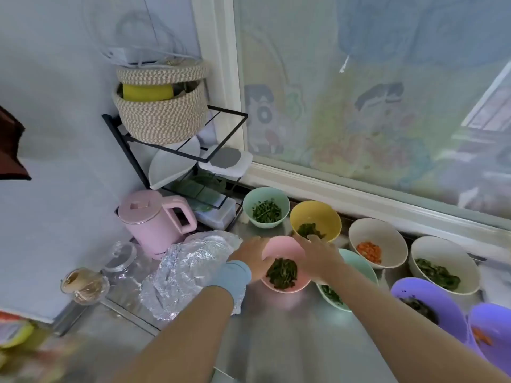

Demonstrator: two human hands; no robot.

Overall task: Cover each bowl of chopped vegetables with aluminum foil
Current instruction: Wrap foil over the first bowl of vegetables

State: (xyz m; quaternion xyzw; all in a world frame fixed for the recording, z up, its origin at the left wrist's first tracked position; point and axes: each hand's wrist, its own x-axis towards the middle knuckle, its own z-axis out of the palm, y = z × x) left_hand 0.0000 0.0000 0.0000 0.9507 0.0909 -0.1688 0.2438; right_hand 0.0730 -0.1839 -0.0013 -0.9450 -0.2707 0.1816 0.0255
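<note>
A pink bowl (pixel 298 284) of chopped greens sits on the steel counter, held on both sides. My left hand (pixel 253 255) grips its left rim; my right hand (pixel 318 255) grips its right rim. A crumpled sheet of aluminum foil (pixel 185 269) lies just left of the bowl, partly under my left wrist. Other uncovered bowls stand around: a green one (pixel 250 203), a yellow one (pixel 330 217), a white one with carrot (pixel 387 236), a white one with greens (pixel 431 250), a teal one (pixel 362 266) behind my right arm, and two purple ones (pixel 420 293).
A pink kettle (pixel 154 219) stands behind the foil, below a black wire rack (pixel 177 150) with a woven basket (pixel 163 114). A glass jar and lid (pixel 85 284) sit at the left. The window sill (pixel 387 200) runs behind the bowls.
</note>
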